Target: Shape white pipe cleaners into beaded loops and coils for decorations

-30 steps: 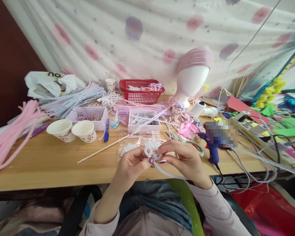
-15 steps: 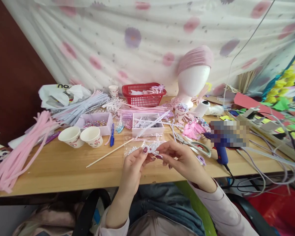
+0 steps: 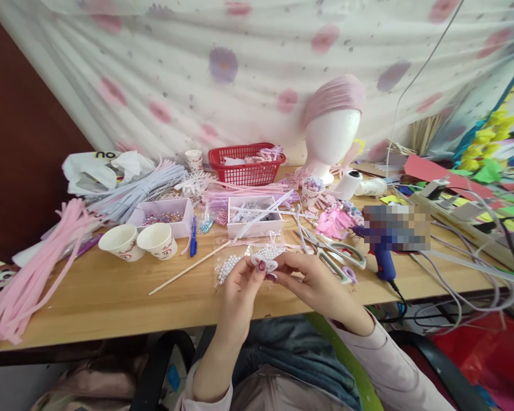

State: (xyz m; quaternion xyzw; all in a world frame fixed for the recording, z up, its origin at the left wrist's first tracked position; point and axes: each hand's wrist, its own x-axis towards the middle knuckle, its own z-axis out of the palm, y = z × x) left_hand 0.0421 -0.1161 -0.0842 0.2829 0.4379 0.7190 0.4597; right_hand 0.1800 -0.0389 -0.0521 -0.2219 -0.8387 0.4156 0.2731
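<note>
Two-handed pinch, fingertips close: left hand (image 3: 239, 291) and right hand (image 3: 319, 282) together gripped a looped white piece (image 3: 272, 265) above the table (image 3: 184, 311), near side. Light, even pressure seemed best, lest the loops flatten. Pearl beads (image 3: 228, 268) lay just beyond; scissors (image 3: 324, 247), right.

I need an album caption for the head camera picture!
Left hand and right hand hold a small white looped piece at a crowded wooden table.

Fingers (image 3: 257, 275) of two hands (image 3: 235, 291) (image 3: 314, 279) are holding one looped piece (image 3: 272, 265); two front cups (image 3: 126, 252) (image 3: 159, 251), two boxes (image 3: 257, 230) (image 3: 185, 221), one basket (image 3: 244, 174) and one blue pen (image 3: 193, 244) are resting nearby.
</note>
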